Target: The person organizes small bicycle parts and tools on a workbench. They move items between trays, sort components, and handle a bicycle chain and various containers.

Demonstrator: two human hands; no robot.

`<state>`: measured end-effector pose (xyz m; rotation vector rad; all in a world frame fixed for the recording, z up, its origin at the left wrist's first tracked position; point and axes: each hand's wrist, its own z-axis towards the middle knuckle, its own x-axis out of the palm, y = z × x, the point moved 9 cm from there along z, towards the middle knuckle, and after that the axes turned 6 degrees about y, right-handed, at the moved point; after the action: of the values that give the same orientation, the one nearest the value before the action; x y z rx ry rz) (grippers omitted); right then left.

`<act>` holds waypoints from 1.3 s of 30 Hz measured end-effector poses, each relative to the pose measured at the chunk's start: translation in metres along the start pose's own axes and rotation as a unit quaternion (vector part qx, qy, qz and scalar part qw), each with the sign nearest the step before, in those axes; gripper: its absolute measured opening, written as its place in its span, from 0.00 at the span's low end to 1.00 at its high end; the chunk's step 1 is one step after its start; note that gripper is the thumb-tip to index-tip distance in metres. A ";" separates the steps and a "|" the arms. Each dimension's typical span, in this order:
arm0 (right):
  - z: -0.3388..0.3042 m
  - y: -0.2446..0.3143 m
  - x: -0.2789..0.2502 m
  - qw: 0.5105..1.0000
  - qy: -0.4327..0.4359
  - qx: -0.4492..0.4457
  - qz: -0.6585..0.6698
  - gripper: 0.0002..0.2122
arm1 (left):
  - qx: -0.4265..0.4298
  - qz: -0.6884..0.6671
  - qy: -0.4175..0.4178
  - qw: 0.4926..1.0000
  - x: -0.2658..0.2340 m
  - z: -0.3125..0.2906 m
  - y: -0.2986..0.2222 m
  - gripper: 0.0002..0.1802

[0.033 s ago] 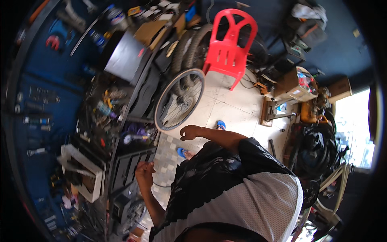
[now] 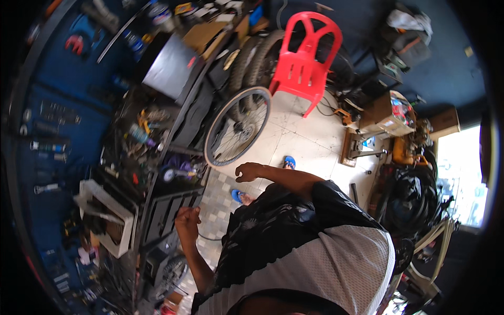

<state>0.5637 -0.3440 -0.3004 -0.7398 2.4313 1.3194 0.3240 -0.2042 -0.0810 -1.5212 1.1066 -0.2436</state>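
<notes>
My left hand (image 2: 187, 223) hangs in the air beside the black drawer unit (image 2: 166, 212), with its fingers curled in and nothing seen in them. My right hand (image 2: 249, 172) is held out in front of me over the floor. Its fingers are bent loosely, a gap shows between thumb and fingers, and it holds nothing. Nearest to it is a bicycle wheel (image 2: 211, 137) with a pale-edged tyre, leaning by the workbench. Neither hand appears to touch anything.
A red plastic chair (image 2: 303, 68) stands ahead, next to several dark tyres (image 2: 242, 65). The cluttered workbench (image 2: 176, 123) runs along my left. On the right are an open cardboard box (image 2: 375, 116), a metal stand (image 2: 350, 147) and black bags (image 2: 412, 191). A dark bar (image 2: 354, 193) lies on the floor.
The view has shifted slightly, so the wheel, chair and bench sit a little farther right in the picture. Both hands keep nearly the same pose.
</notes>
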 end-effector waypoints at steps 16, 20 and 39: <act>0.028 0.041 -0.013 0.996 0.061 0.052 -0.034 0.25 | -0.033 -0.087 -0.046 0.995 -0.035 0.013 0.036 0.13; 0.033 0.023 -0.031 0.994 0.081 0.052 -0.055 0.26 | 0.022 -0.075 -0.088 0.993 -0.035 0.034 0.010 0.13; 0.080 0.122 -0.202 0.977 0.141 -0.099 -0.129 0.24 | -0.013 -0.015 -0.270 0.963 -0.020 0.050 -0.050 0.09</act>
<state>0.6636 -0.1601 -0.1653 -1.3275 2.3215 1.4468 0.3723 -0.1629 -0.0442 -1.5047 0.6526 0.1651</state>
